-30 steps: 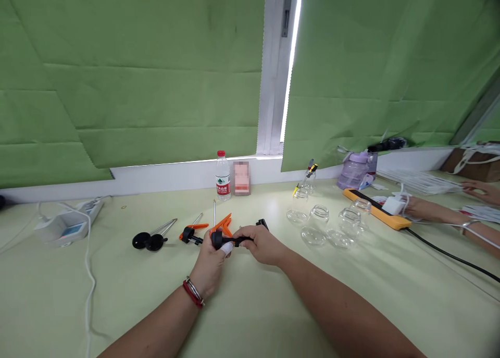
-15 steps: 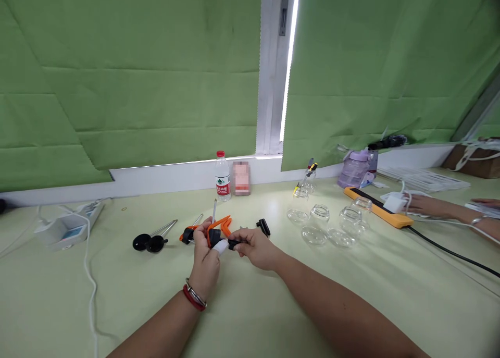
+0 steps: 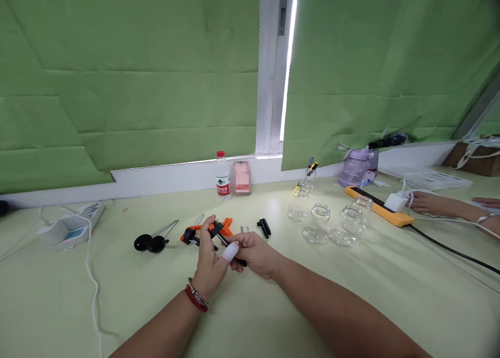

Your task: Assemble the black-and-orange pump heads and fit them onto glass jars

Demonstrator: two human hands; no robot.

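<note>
My left hand, with a white bandage on the thumb and red and silver bracelets at the wrist, grips an orange-and-black clamp tool held above the table. My right hand pinches the black bar end of the same tool. Another orange-and-black clamp lies just behind my left hand. Two black-headed metal pins rest to the left. A small black part and tiny screws lie behind my right hand.
Several clear glass jars stand right of centre. A water bottle is by the wall, a white device with cable at left. An orange power strip and another person's hands are at far right.
The clamp tool was tilted from lying level between my hands to pointing up and away. Both hands drew slightly nearer to me. The other person's hand pulled back.
</note>
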